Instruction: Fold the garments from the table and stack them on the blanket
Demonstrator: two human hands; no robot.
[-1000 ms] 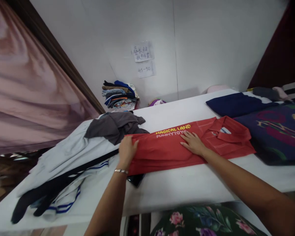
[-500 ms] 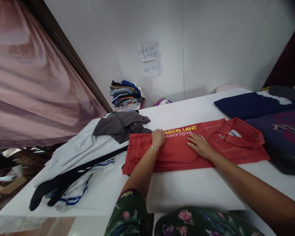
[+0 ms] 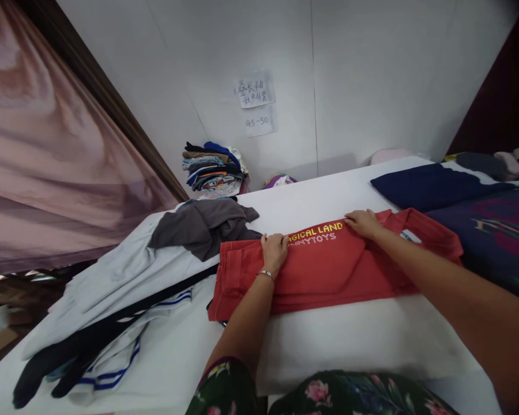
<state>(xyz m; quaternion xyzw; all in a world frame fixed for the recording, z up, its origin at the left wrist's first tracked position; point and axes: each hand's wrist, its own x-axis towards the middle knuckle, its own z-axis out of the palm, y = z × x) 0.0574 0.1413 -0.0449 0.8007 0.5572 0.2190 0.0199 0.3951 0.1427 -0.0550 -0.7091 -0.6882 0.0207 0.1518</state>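
A red collared shirt (image 3: 320,271), folded into a long band, lies across the white table in front of me. Yellow and white lettering runs along its far edge, and its collar points right. My left hand (image 3: 275,252) is closed on the far edge, left of the lettering, with its fingertips curled over. Further right, my right hand (image 3: 364,223) grips the same edge between the lettering and the collar. Parts of the fingers on both hands are hidden by the hands themselves.
Left of the shirt lie a grey garment (image 3: 203,225), white clothing (image 3: 112,265) and a black garment (image 3: 90,334). Dark blue clothes (image 3: 432,184) lie on the right. Behind the table (image 3: 303,193) stands a folded clothes stack (image 3: 214,167). A pink curtain (image 3: 69,150) hangs at left.
My right hand has moved from the shirt's middle to its far edge, further right, and its spread fingers have closed there. My left hand stays on the far edge. The view has shifted slightly.
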